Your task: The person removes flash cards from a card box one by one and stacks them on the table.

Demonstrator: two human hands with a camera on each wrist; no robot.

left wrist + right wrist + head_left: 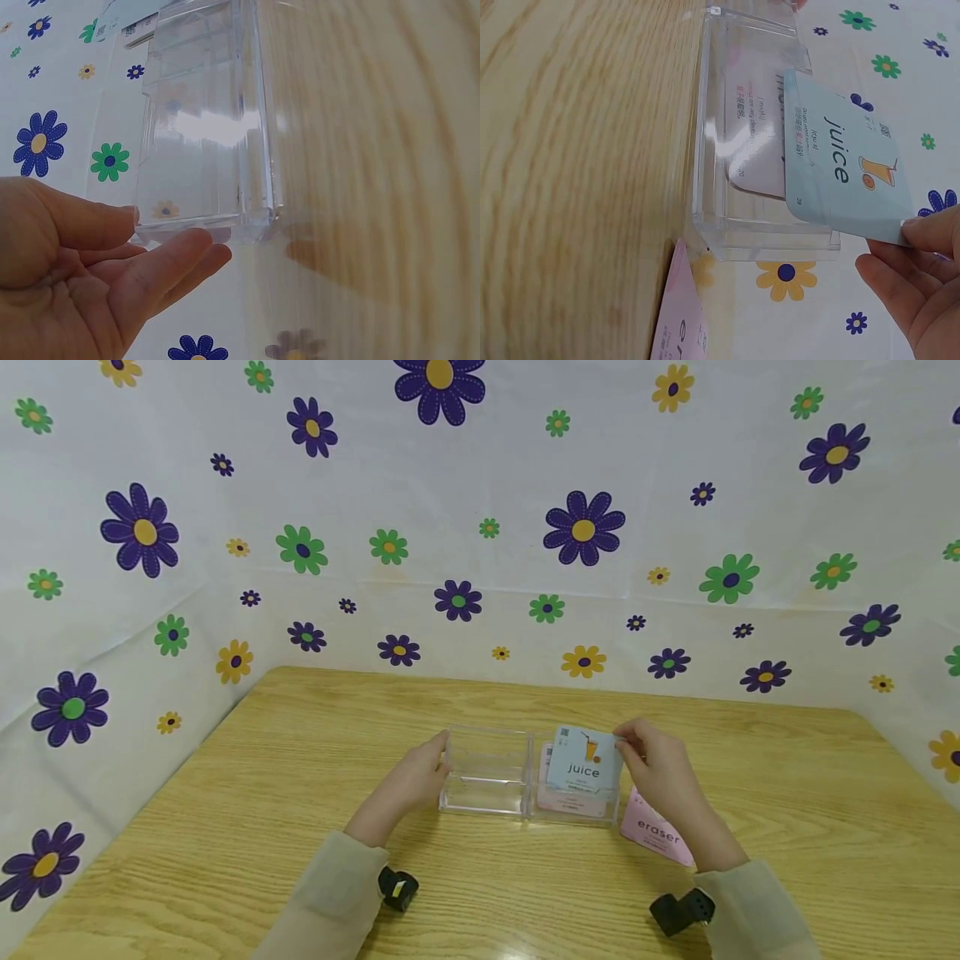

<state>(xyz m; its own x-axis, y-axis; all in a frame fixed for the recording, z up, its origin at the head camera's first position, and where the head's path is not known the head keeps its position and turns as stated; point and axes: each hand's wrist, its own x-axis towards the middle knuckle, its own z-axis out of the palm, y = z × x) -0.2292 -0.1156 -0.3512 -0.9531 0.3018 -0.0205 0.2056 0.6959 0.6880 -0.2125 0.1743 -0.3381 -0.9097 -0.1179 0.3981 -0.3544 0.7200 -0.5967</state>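
A clear plastic two-compartment box point(489, 783) stands on the table. My left hand point(420, 770) touches its left end; in the left wrist view the thumb and fingertips point(196, 241) lie right at that end wall. My right hand point(660, 768) pinches a light blue "juice" card point(573, 781) by its right edge. That card is tilted, its lower part inside the right compartment. Behind it a pale pink card point(757, 127) leans in the same compartment, partly covered by the juice card. The left compartment shows no card.
A pink "eraser" card point(654, 831) lies on the wooden table point(525, 893) just right of the box, below my right hand. A white cloth with flowers point(480, 485) hangs behind the table. Black wrist devices point(397, 889) sit at both sleeves.
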